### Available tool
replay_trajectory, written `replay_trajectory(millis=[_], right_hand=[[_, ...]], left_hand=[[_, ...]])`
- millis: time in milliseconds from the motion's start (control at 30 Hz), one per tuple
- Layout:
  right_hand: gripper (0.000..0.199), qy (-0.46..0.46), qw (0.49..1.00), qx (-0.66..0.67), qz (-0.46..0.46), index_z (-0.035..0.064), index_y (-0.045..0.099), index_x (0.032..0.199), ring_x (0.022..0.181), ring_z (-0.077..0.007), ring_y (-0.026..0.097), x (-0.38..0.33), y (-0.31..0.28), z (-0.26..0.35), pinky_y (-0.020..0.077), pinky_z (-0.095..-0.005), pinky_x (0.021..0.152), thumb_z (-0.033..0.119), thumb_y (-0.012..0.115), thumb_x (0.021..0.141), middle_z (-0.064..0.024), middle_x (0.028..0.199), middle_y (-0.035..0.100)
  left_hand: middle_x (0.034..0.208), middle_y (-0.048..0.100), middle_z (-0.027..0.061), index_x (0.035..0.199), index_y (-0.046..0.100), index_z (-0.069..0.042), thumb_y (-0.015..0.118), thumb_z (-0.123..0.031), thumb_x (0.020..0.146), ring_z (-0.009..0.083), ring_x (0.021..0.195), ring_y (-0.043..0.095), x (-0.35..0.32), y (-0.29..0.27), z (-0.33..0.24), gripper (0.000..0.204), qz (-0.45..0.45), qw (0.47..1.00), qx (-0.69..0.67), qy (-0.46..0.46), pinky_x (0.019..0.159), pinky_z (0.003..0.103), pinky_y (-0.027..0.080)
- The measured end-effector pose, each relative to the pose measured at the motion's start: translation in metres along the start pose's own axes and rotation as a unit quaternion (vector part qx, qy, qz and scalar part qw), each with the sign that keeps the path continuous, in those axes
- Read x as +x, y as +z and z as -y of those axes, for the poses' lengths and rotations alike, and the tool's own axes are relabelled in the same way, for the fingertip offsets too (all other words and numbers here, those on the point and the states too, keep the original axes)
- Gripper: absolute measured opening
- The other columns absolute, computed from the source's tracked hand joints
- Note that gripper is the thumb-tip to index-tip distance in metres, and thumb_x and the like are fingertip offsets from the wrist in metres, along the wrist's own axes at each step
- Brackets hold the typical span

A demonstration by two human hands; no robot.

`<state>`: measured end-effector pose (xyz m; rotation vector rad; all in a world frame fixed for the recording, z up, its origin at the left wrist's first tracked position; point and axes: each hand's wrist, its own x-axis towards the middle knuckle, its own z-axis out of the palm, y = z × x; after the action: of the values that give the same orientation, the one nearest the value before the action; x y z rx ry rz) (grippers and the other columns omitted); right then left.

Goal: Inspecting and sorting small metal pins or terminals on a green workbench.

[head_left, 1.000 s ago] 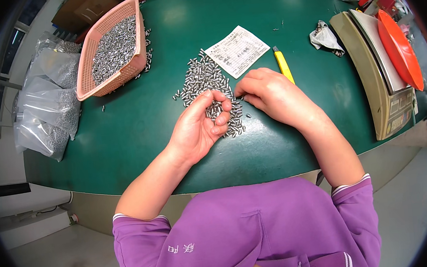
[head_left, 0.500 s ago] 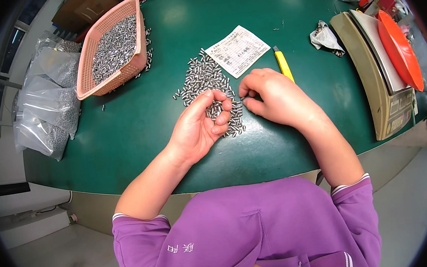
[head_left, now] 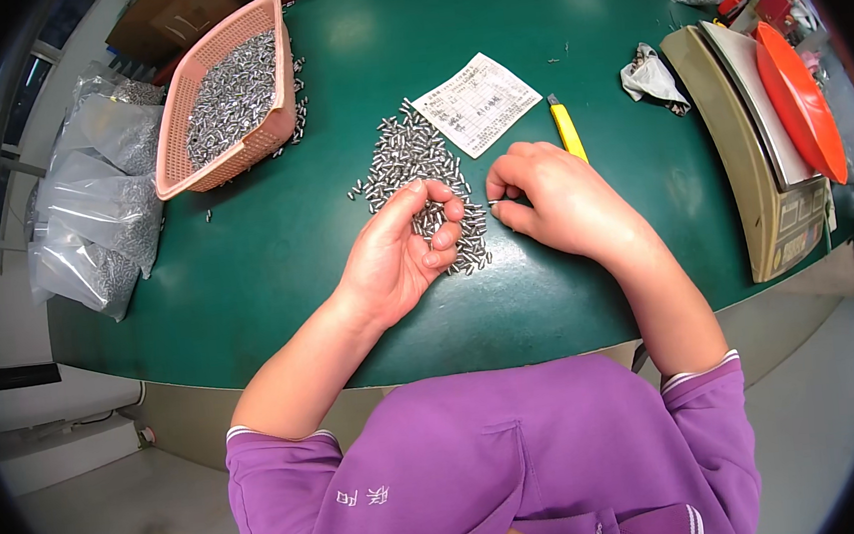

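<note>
A heap of small shiny metal pins [head_left: 408, 153] lies on the green tabletop in front of me. My left hand [head_left: 401, 249] rests at the heap's near left side, palm turned inward and fingers curled. Whatever is inside those curled fingers, if anything, is hidden. Just right of the heap, my right hand [head_left: 552, 197] has thumb and forefinger pinched together. A tiny bright end shows at its fingertips, seemingly one of the pins. Beyond the heap is a white paper form [head_left: 479, 102] with handwriting, and a yellow utility knife [head_left: 567, 130] lies behind my right hand.
A pink plastic basket [head_left: 172, 151] full of pins stands at the left, with loose pins beside it. Clear bags of pins [head_left: 97, 213] are stacked by the table's left edge. A scale [head_left: 739, 152] with an orange-red dish [head_left: 800, 102] stands right, near a crumpled white bag [head_left: 648, 79].
My right hand has shifted slightly right, away from the heap, with its fingertips still pinched. My left hand stays where it was.
</note>
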<state>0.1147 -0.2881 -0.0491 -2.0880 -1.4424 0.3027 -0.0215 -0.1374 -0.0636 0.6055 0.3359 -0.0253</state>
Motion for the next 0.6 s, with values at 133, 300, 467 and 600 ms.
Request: replay_trajectory(millis=[133,300,467,600], right_hand=[[0.010,-0.039,0.998,-0.035,-0.023,0.0031,0.054,0.079,0.075,-0.0255,0.053,-0.003,0.004,-0.001,0.0439,-0.0348,0.068,0.007,0.060,0.072,-0.0086,0.076,0.053],[0.007,-0.032,0.993,0.075,-0.091,0.0020,0.054,0.085,0.073,-0.0220,0.053,0.002,0.013,-0.004,0.0439,-0.0320,0.069,0.008,0.055,0.081,-0.0088,0.080,0.054],[0.014,0.062,0.951,0.302,-0.035,0.0025,0.053,0.091,0.071,-0.0098,0.047,0.005,0.008,0.003,0.0429,-0.0249,0.068,0.014,0.046,0.090,-0.0020,0.081,0.051],[0.021,0.115,0.889,0.443,-0.002,0.0026,0.051,0.095,0.073,-0.0063,0.045,0.004,0.007,0.003,0.0419,-0.0210,0.069,0.020,0.039,0.094,0.0007,0.084,0.049]], left_hand=[[0.086,0.050,0.0075,0.093,0.047,-0.005,0.041,-0.024,0.092,0.0107,0.065,0.043,0.000,0.000,0.000,0.020,-0.001,1.000,-0.002,-0.003,0.050,0.020,0.035],[0.085,0.050,0.0076,0.093,0.047,-0.005,0.039,-0.024,0.093,0.0108,0.065,0.043,0.001,-0.001,0.000,0.020,0.003,1.000,-0.001,-0.002,0.051,0.020,0.035],[0.086,0.049,0.0066,0.094,0.046,-0.005,0.039,-0.025,0.093,0.0104,0.065,0.043,0.000,0.001,0.000,0.021,0.004,1.000,0.004,-0.004,0.051,0.020,0.035],[0.086,0.049,0.0067,0.094,0.046,-0.005,0.040,-0.025,0.093,0.0104,0.065,0.043,0.000,0.000,0.001,0.021,0.002,1.000,0.008,-0.003,0.051,0.020,0.034]])
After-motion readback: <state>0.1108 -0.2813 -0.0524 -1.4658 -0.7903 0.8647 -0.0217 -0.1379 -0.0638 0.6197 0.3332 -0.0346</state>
